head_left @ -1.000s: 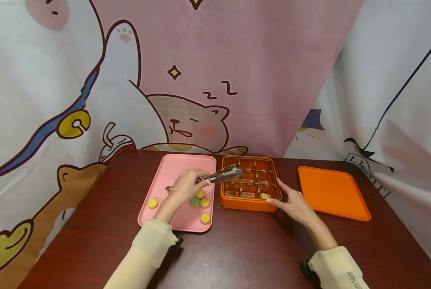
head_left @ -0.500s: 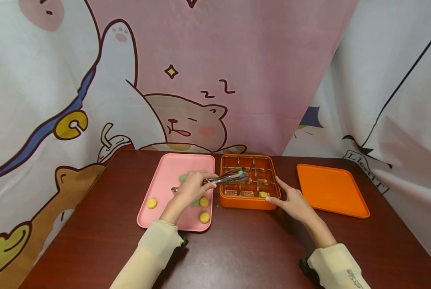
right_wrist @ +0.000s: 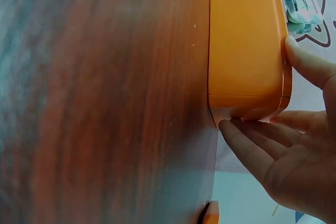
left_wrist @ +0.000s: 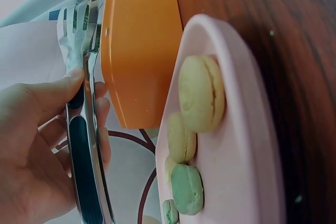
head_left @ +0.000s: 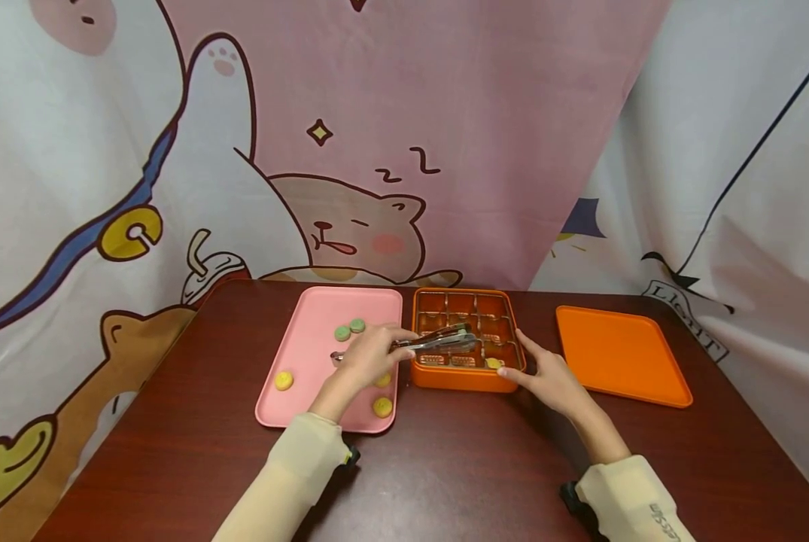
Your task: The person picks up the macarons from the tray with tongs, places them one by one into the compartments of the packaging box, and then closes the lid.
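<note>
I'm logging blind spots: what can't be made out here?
- Head: part of the tray, behind the left grip.
- Head: what the tongs hold, too small to identify.
- Head: box interior, partly behind the tongs.
- Left wrist: the tongs' rear end, past the bottom edge.

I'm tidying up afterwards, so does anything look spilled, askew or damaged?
Little stands out: the pink tray and box sit flat, with no visible damage. The only oddity is a few pale specks on the dark table beside the box, perhaps crumbs; they're too small to tell.
</note>
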The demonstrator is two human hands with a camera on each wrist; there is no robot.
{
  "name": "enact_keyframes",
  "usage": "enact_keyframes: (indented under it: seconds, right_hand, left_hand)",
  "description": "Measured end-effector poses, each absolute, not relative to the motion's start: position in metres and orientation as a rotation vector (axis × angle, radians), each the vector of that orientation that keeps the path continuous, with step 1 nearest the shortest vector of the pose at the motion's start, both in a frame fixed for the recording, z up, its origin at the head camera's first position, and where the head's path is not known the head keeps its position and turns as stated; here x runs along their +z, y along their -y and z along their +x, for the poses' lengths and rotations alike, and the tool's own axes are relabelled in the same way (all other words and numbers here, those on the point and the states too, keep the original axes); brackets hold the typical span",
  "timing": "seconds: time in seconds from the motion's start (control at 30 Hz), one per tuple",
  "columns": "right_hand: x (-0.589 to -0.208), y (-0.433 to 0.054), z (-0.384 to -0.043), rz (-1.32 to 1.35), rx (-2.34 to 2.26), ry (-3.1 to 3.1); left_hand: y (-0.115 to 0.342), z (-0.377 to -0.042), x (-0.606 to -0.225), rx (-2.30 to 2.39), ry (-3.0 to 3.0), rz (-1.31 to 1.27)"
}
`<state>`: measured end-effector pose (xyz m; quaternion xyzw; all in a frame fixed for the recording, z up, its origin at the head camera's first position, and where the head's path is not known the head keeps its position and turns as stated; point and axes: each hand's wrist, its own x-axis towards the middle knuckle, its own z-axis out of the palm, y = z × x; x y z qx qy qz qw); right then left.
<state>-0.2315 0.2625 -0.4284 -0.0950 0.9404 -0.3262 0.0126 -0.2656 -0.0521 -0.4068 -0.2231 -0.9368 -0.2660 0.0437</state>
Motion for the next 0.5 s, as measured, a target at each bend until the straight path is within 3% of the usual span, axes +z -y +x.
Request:
enact_keyframes:
  seconds: [0.5]
  right_hand:
    - [-0.4307, -0.2634, -0.2337, -0.293, -1.011, -2.910]
  left_hand:
    - [0.0471, -0.2626, -0.4014, -0.635, 2.906, -0.741]
